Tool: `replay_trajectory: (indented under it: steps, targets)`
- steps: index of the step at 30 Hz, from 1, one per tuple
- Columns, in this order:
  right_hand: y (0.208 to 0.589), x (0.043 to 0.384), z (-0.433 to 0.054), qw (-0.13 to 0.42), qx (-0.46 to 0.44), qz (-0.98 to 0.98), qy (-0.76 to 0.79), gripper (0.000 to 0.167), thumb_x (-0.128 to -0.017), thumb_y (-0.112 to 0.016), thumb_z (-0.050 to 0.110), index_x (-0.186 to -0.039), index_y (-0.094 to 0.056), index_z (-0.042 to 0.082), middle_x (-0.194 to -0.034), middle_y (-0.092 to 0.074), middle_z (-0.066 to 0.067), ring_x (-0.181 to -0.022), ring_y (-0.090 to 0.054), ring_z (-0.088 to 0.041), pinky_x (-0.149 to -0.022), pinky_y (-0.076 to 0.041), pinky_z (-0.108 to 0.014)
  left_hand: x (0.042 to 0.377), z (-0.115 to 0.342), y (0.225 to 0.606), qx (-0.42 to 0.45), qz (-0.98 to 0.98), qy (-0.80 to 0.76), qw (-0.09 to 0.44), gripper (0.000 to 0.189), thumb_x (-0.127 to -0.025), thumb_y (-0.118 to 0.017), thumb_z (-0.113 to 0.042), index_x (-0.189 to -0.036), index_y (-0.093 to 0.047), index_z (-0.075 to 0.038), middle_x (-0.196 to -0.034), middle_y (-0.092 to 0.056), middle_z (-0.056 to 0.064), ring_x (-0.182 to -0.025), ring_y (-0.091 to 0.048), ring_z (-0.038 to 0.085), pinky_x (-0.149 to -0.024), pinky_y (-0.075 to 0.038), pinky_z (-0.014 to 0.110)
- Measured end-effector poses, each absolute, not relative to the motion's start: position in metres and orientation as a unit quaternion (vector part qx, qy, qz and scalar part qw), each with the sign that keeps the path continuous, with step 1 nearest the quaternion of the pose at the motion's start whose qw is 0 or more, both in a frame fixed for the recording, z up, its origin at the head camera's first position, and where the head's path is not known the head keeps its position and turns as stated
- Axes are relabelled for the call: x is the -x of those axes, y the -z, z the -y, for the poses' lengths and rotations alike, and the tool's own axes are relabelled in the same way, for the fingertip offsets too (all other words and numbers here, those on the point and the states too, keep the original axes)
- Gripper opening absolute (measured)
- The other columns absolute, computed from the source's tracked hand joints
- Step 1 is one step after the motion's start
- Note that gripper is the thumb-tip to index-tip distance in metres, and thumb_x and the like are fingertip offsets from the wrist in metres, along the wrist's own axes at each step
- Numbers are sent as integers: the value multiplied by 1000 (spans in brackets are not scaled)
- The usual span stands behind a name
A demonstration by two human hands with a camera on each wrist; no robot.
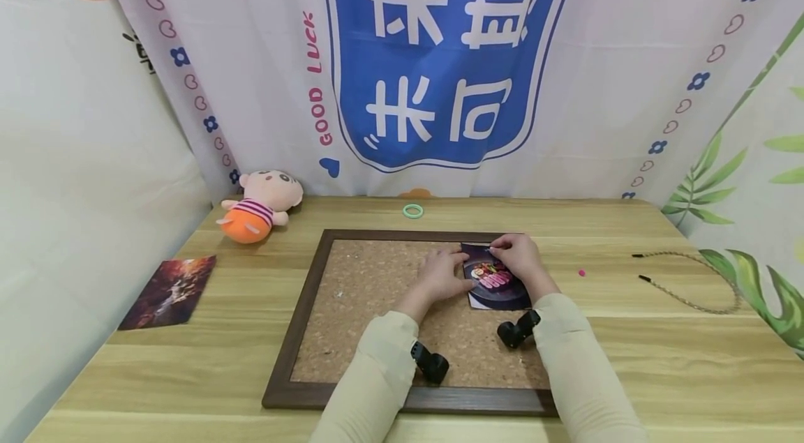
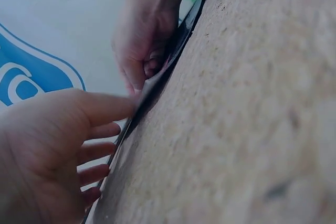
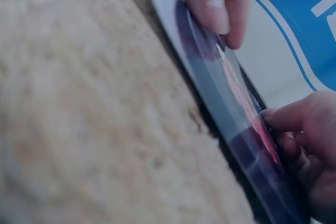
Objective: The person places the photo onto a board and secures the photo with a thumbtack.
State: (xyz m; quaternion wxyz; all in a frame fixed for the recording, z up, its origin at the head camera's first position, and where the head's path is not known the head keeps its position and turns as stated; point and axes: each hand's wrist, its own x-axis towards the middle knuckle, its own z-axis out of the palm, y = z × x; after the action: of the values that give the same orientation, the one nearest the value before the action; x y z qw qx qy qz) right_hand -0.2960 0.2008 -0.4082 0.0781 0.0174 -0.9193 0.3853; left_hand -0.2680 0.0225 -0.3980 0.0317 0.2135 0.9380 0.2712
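Note:
A photo print of a plate of food (image 1: 496,289) lies on the cork board (image 1: 377,317), near its upper right corner. Its lower edge lifts off the cork in the right wrist view. My left hand (image 1: 442,275) rests at the photo's left side, thumb and fingers spread and touching its edge. With bent fingers my right hand (image 1: 518,256) pinches a small pin-like thing at the photo's top edge; the fingertips mostly hide it. Both the left hand (image 2: 47,150) and the right hand (image 2: 147,40) meet the photo's edge in the left wrist view.
A dark wooden frame (image 1: 308,303) surrounds the cork. On the table lie a second photo (image 1: 169,293) and a plush doll (image 1: 260,206) at left, a green ring (image 1: 412,211) behind the board, and a small pink piece (image 1: 581,273) and a thin braided cord (image 1: 697,307) at right.

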Motion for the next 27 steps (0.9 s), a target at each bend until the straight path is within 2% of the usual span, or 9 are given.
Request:
replay_trajectory:
  steps: [4, 9, 12, 17, 27]
  targets:
    - [408, 294, -201, 74, -21, 918, -389, 17, -81, -59, 12, -90, -66, 0, -88, -62, -14, -78, -54, -25, -67, -42, -37, 267, -20, 399, -235, -945, -225, 44, 58, -78, -59, -41, -126, -46, -12, -136, -31, 3, -124, -20, 25, -97, -12, 46]
    - [409, 293, -202, 84, -27, 920, -382, 17, -83, -57, 13, -91, -66, 1, -92, -61, -15, -82, -54, -27, -71, -41, -39, 266, -19, 399, -244, -945, -211, 57, 60, -79, -57, -42, -129, -42, -12, -138, -26, 3, -126, -15, 24, -97, -9, 45]
    - [410, 294, -202, 87, -28, 917, -388, 17, -83, -57, 12, -92, -66, 1, -89, -61, -14, -78, -54, -25, -67, -42, -37, 266, -18, 400, -247, -943, -214, 62, 60, -80, -56, -42, -130, -40, -12, -139, -24, 3, -127, -13, 24, -98, -8, 46]
    - [411, 293, -202, 95, -26, 915, -392, 13, -82, -58, 11, -88, -65, 2, -81, -61, -11, -70, -53, -23, -61, -42, -35, 267, -18, 401, -249, -941, -222, 65, 60, -80, -56, -41, -131, -40, -12, -139, -23, 3, -127, -11, 24, -98, -6, 46]
    - [410, 295, -199, 105, -27, 926, -362, 10, -80, -59, 9, -81, -65, 1, -78, -61, -12, -72, -54, -25, -65, -41, -39, 267, -17, 401, -247, -941, -221, 65, 61, -81, -55, -41, -131, -38, -12, -140, -22, 2, -127, -10, 24, -98, -6, 45]
